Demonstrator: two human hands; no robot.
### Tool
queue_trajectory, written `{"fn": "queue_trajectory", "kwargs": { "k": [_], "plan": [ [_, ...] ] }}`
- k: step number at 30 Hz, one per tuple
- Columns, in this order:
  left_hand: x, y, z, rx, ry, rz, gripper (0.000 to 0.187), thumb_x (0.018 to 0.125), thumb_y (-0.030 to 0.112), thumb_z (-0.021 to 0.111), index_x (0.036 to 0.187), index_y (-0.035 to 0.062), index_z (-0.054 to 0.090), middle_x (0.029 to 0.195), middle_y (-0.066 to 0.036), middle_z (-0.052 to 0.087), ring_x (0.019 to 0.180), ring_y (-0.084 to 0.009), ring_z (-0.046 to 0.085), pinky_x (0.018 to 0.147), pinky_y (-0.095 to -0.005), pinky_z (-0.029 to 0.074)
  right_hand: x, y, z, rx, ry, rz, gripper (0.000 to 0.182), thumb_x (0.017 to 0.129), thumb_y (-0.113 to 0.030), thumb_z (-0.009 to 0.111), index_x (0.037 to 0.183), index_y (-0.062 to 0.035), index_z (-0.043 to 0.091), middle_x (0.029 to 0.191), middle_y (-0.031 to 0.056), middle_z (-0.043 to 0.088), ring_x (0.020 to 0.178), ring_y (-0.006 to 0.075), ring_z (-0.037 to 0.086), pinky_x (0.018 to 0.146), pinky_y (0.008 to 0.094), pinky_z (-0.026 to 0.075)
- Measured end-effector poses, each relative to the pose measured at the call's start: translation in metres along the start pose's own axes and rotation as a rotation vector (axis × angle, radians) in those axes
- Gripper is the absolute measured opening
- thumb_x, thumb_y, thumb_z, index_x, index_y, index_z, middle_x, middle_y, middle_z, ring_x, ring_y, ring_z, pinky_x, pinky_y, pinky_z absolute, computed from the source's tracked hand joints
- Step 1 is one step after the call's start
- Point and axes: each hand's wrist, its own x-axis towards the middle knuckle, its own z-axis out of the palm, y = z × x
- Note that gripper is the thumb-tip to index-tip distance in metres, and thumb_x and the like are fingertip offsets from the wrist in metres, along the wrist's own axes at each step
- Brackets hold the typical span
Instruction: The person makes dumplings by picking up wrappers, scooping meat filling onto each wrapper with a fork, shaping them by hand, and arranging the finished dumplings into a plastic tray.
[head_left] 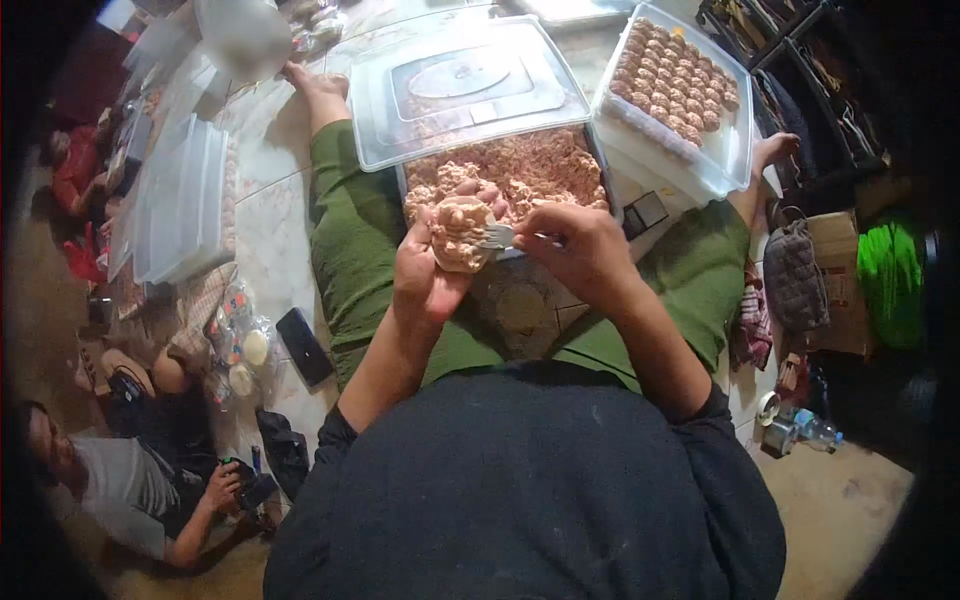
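In my left hand (425, 280) lies a round dumpling wrapper (456, 264) heaped with pinkish minced filling (462, 228), the fingers curled around its edge. My right hand (585, 245) pinches a fork (497, 236), whose tines touch the filling. Just beyond both hands, a plastic tub (608, 185) holds a large mass of minced meat mixture (545, 165). A translucent lid (375, 110) rests over the far part of this tub. To the right, another clear container (737, 155) carries rows of shaped dumplings (672, 85).
Stacked clear containers (180, 210) stand at left. A dark phone (303, 347) lies by my left leg, and a small dark object (645, 212) by the tub. A seated person (110, 490) holds a device at lower left. Bottles (815, 430) lie at right.
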Motion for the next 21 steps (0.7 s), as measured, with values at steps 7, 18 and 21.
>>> {"fn": "queue_trajectory", "kwargs": {
  "k": [7,18,21],
  "plan": [
    [-0.002,-0.007,0.001,0.141,-0.067,-0.035,0.066,0.101,0.048,0.017,0.141,-0.0028,0.033,0.14,-0.024,0.041,0.128,-0.0349,0.044,0.107,-0.046,0.04,0.004,-0.003,-0.004,0.014,0.14,-0.08,0.015,0.084,-0.024,0.068,0.087,-0.0095,0.065,0.078,0.0136,0.066,0.071,0.0303,0.066,0.061,0.0393,0.05],
    [0.0,-0.003,0.001,0.272,-0.111,0.073,0.057,0.098,0.037,0.047,0.137,-0.0029,0.036,0.136,-0.023,0.045,0.128,-0.0317,0.045,0.107,-0.0447,0.04,-0.006,0.013,0.004,0.173,0.122,0.033,0.015,0.084,-0.02,0.068,0.089,-0.0061,0.066,0.077,0.0149,0.065,0.072,0.0338,0.064,0.064,0.0397,0.049],
    [0.005,-0.003,-0.002,0.232,-0.018,0.052,0.067,0.094,0.045,0.052,0.138,-0.0026,0.034,0.137,-0.024,0.044,0.128,-0.0335,0.045,0.108,-0.0453,0.039,-0.007,0.014,-0.005,-0.002,0.124,0.013,0.013,0.083,-0.016,0.07,0.087,-0.0049,0.066,0.077,0.0114,0.066,0.07,0.0239,0.065,0.062,0.034,0.05]
  ]
}}
